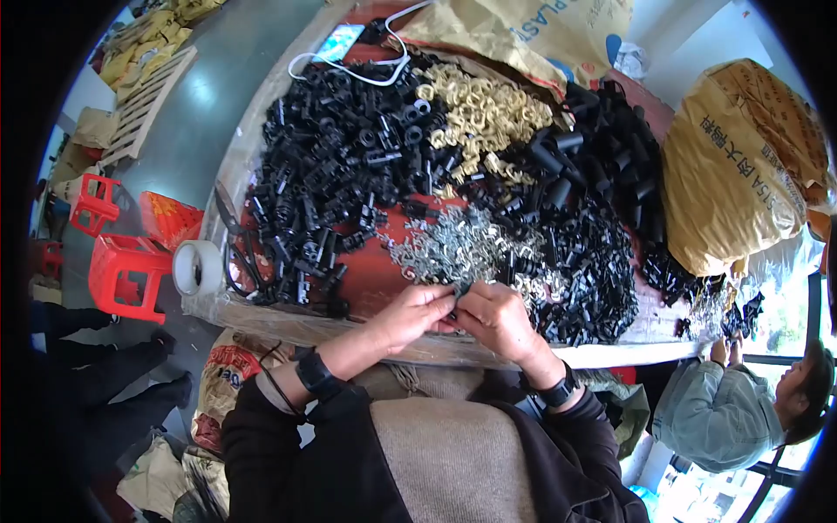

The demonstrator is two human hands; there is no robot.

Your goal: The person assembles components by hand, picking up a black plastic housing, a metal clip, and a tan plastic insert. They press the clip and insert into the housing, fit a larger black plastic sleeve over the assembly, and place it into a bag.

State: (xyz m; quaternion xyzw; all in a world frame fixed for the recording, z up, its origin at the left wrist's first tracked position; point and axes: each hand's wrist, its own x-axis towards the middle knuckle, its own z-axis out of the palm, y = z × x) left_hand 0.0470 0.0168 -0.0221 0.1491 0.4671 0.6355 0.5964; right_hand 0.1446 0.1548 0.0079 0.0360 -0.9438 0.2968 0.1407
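Note:
My left hand and my right hand meet at the table's near edge. Both are closed, fingertips together around something small and dark that the fingers mostly hide. Just beyond them lies a heap of small silvery metal pieces. To its right spreads a pile of small black parts. Larger black plastic fittings cover the left of the table, some shaped like rings and tubes. Farther back sits a mound of brass-coloured pieces, with black cylinders to its right.
A tape roll and dark-handled pliers lie at the table's left edge. A phone with a white cable is at the back. A large tan sack stands right, near another person. Red stools stand left.

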